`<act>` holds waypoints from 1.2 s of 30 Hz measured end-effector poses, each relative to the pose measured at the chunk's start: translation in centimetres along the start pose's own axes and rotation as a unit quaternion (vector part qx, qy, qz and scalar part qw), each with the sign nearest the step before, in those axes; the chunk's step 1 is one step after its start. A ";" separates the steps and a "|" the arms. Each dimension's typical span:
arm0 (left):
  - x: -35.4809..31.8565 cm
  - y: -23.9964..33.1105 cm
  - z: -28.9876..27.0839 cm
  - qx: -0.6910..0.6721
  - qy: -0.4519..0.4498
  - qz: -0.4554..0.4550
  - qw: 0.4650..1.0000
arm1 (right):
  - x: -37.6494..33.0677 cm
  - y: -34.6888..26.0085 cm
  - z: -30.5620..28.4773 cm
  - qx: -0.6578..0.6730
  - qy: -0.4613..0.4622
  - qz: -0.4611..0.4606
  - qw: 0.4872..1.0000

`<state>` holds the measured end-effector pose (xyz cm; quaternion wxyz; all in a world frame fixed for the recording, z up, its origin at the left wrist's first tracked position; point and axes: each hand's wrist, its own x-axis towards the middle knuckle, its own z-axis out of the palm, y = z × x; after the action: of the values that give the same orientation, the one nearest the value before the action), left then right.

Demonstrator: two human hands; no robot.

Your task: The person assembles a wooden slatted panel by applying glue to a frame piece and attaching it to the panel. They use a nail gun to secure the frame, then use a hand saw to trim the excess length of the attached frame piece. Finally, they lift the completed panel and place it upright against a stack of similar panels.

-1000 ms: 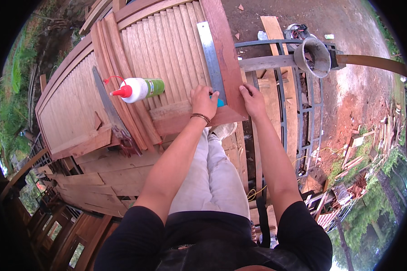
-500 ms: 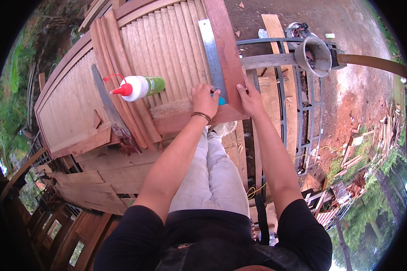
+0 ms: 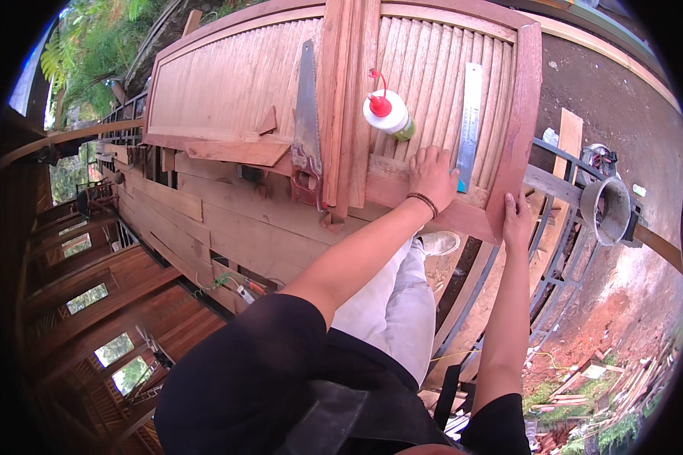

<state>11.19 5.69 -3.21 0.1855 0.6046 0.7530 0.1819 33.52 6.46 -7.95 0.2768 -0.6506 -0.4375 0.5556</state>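
A reddish wooden door panel (image 3: pixel 530 114) with ribbed slats lies before me. Near its closest corner, my left hand (image 3: pixel 432 180) is closed around the teal handle of a try square (image 3: pixel 470 121), whose metal blade points away over the slats. Much of the handle is hidden by my fingers. My right hand (image 3: pixel 517 218) grips the outer edge of the same corner, thumb on top and fingers out of sight. A white and green glue bottle (image 3: pixel 391 114) with a red cap is on the slats, left of the square.
Loose wooden strips (image 3: pixel 349 106) cross the panel's middle, with a handsaw (image 3: pixel 306 114) beside them and a wood offcut (image 3: pixel 269 121) farther left. A bucket (image 3: pixel 607 211) sits on the right by a metal frame (image 3: pixel 565 250). Planks (image 3: pixel 228 189) form a surface below the panel.
My view has swung left, so the panel and tools appear farther right, with more of the left side visible. Both hands remain at the same corner of the panel.
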 end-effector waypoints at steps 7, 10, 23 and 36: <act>-12.4 -4.7 -3.7 -0.096 -0.220 0.054 0.969 | 0.7 1.3 -0.6 -0.014 0.055 -0.012 0.998; -18.4 -9.7 -4.7 0.029 -0.423 0.019 0.906 | 0.5 -0.1 -0.7 -0.128 0.052 0.041 0.990; -26.7 -22.6 -10.5 0.179 -0.716 0.041 0.674 | -25.2 24.6 5.5 -0.150 0.068 0.341 0.926; -28.4 -36.8 -21.0 -0.059 -0.628 0.039 0.775 | -48.4 10.8 21.5 -0.127 -0.081 0.274 0.950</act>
<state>-24.58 -30.58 -1.69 0.6454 0.6010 0.4326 -0.1874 15.56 -43.69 1.21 -0.0071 -0.7281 -0.3304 0.6005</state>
